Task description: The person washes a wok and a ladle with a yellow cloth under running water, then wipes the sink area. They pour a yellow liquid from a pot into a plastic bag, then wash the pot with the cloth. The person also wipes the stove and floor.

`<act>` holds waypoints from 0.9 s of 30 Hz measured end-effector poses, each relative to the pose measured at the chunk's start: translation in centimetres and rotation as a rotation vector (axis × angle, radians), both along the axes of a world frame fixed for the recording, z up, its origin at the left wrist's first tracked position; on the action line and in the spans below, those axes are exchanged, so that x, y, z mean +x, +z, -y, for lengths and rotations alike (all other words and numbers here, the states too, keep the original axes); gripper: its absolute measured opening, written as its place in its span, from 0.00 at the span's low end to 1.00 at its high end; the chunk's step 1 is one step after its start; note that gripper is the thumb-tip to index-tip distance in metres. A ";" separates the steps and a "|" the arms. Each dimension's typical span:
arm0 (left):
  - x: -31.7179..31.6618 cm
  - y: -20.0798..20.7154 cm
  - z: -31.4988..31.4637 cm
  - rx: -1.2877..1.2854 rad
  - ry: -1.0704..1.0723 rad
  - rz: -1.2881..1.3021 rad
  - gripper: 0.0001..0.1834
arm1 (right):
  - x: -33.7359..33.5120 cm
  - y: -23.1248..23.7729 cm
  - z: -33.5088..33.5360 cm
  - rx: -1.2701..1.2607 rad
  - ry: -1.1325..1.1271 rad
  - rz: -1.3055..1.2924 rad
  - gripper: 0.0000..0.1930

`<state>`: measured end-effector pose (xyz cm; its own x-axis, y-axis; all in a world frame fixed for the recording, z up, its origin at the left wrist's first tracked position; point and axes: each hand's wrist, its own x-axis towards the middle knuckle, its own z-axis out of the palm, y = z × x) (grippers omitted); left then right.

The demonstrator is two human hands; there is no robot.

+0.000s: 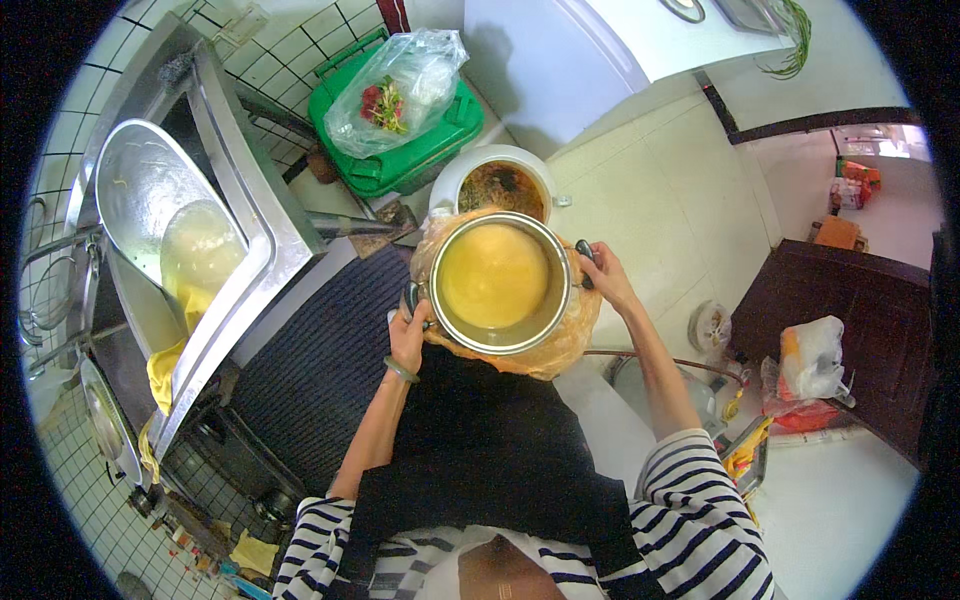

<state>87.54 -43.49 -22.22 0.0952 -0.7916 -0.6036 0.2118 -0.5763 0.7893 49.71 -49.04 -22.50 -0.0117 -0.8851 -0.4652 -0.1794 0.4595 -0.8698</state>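
A metal pot [500, 346] with yellow liquid [494, 275] in it is held level in front of my body. My left hand [407, 336] closes round its black handle on the left side. On the opposite side, my right hand [609, 277] grips the other black handle. Beneath and around the pot spreads a crumpled orange, translucent plastic bag [555, 355]; what it lines or covers is hidden. Just beyond the pot stands a round white bucket [505, 153] with brown, wet scraps inside, its near edge partly hidden by the pot and bag.
A green lidded bin [425, 145] carrying a clear plastic bag [350, 112] stands at the far left. Along the left runs a steel sink [262, 285] with a large metal basin [135, 175]. A dark ribbed mat [315, 345] lies on the floor; a hose [650, 357] is at right.
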 end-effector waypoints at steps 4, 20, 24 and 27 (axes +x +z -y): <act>-0.6 -2.3 1.8 -0.076 -0.029 0.051 0.08 | 0.7 -1.8 2.5 -0.019 0.116 -0.604 0.17; -2.7 -6.0 2.9 0.090 0.185 -0.205 0.09 | 1.9 -5.9 6.8 -0.193 0.088 -0.804 0.15; -2.8 -5.7 4.4 0.183 0.220 -0.176 0.15 | -0.7 -6.3 6.4 -0.032 0.075 -0.421 0.20; -2.9 -4.8 5.7 0.270 0.143 -0.015 0.14 | -2.4 -6.2 4.4 0.117 -0.034 -0.108 0.28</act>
<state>84.62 -49.19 -27.06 0.1832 -0.5814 -0.7927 0.3163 -0.7286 0.6075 47.32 -53.47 -28.67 -0.0963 -0.8233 -0.5594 -0.2514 0.5639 -0.7866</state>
